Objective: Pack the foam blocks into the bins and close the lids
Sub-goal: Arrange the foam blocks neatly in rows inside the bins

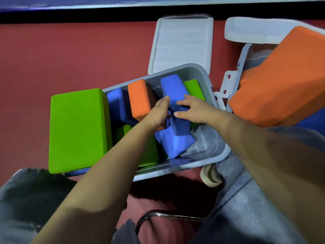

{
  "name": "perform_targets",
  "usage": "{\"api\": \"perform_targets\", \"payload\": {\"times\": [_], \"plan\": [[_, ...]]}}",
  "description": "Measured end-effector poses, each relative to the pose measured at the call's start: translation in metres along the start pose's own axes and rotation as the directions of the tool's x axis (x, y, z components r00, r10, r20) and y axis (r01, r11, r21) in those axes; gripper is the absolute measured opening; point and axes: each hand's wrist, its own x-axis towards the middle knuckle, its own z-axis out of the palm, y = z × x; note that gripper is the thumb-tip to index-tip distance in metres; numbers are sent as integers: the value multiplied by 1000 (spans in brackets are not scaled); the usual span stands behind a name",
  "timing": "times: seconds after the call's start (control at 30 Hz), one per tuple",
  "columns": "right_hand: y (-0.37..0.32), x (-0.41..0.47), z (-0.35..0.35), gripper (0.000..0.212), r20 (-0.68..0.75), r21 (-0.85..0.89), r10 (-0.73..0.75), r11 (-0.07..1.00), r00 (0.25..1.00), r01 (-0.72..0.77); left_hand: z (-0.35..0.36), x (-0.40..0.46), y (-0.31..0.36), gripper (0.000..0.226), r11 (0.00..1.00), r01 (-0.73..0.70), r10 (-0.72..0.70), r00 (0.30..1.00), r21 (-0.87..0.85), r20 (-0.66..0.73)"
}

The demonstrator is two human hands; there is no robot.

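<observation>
A grey bin (213,156) stands on the red floor in front of me, its white lid (182,43) hinged open behind it. Inside lie several foam blocks: an orange block (139,98), a blue block (117,104) and green ones. Both my hands reach into the bin around a long blue block (174,88) lying across another blue block (174,145). My left hand (159,111) touches its left side. My right hand (193,108) curls over its right edge. A large green block (77,129) leans over the bin's left rim.
A second grey bin (244,57) stands at the right with its lid (260,30) open; a big orange block (281,76) sticks out of it above a blue one (313,122). My jeans-clad knees flank the bin. A metal chair bar (158,215) curves below.
</observation>
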Motion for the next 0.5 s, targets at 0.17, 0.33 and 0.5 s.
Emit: {"api": "perform_targets", "payload": {"times": [0.17, 0.33, 0.5], "plan": [[11, 6, -6, 58, 22, -238, -76, 968, 997, 79, 7, -5, -57, 30, 907, 127, -125, 992, 402, -33], [19, 13, -11, 61, 42, -364, -170, 915, 985, 173, 15, 8, -100, 44, 574, 13, -261, 951, 819, 167], [29, 24, -16, 60, 84, -399, -241, 881, 967, 254, 39, 38, -122, 62, 326, -336, -286, 856, 884, 431]]}}
